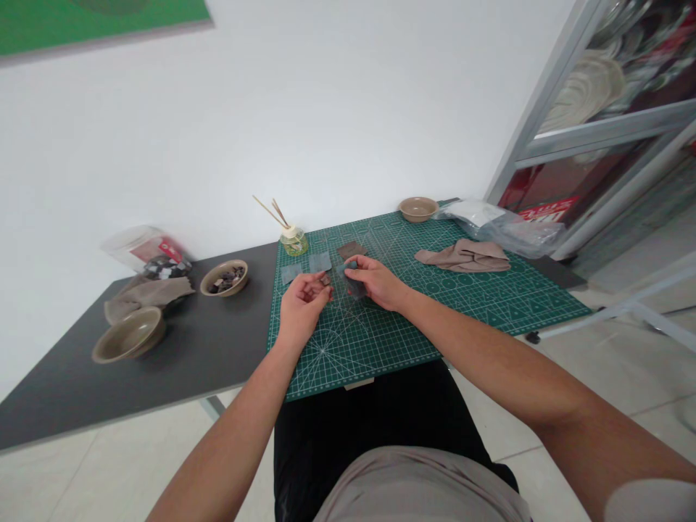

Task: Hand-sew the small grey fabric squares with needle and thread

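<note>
Over the green cutting mat, my left hand is closed, thumb and fingertips drawn together. Whatever it holds is too small or hidden to name. To its right, my right hand pinches a dark grey sandpaper-like piece, bent and hanging below the fingers. The two hands are close but apart. Just beyond them lie flat squares of similar look: a grey-blue one, another grey-blue one and a brown one.
A reed diffuser stands at the mat's back left. Left of the mat are a bowl of small stones, another bowl, a cloth and a bag. At right lie a brown cloth, bowl and plastic bag.
</note>
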Demonstrator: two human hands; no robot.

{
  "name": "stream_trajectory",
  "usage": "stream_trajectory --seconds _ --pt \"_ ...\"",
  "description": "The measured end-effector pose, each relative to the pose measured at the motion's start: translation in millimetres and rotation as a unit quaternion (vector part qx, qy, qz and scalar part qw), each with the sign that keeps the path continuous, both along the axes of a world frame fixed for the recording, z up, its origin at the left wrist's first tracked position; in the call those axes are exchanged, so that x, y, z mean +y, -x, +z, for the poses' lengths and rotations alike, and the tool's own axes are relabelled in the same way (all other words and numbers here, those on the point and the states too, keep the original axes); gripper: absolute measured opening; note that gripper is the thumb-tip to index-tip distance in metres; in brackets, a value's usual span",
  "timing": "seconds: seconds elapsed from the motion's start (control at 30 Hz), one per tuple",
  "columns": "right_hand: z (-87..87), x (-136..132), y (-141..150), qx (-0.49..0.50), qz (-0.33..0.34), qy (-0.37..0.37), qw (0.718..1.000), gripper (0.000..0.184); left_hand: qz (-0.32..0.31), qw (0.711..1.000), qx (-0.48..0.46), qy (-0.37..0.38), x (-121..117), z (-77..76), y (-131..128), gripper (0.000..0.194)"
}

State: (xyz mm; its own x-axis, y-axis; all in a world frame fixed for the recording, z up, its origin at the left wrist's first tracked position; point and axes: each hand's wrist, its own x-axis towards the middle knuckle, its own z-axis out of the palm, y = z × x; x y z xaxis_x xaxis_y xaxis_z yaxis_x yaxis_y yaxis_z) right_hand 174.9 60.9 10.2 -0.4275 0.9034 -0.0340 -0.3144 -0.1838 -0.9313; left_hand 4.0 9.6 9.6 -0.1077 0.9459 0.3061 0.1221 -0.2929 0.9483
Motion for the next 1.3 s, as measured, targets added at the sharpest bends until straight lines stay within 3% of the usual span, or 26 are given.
stream_trajectory --seconds 0.13,0.3,0.6,0.83,0.97,1.17,1.3 --pt "1.2 -3 1 -0.01 0.022 -0.04 0.999 0.023 -0.006 0.999 -0.005 0.034 2 -1.2 0 0.025" --pt "3.6 -9 3 -0.061 0.049 -0.126 0.989 0.025 -0.003 0.996 0.086 0.033 -1 -2.3 0 0.016" --pt "8.6 -15 4 -0.132 0.056 -0.18 0.973 0.03 0.019 0.981 0.187 0.037 -9 3.6 -2 0.014" --pt "4.4 -11 1 -0.234 -0.005 -0.3 0.925 0.03 0.061 0.955 0.29 0.002 -11 5.4 -5 0.015" --pt "3.5 -11 2 -0.238 -0.005 -0.296 0.925 0.028 0.066 0.956 0.287 0.004 -11 5.6 -5 0.012" --pt "3.5 -11 2 -0.207 -0.004 -0.226 0.952 0.03 0.064 0.97 0.233 0.007 -11 1.7 -4 0.012" --pt "-0.7 -10 3 -0.241 -0.022 -0.282 0.929 0.031 0.072 0.964 0.254 0.008 -11 2.2 -4 0.013"
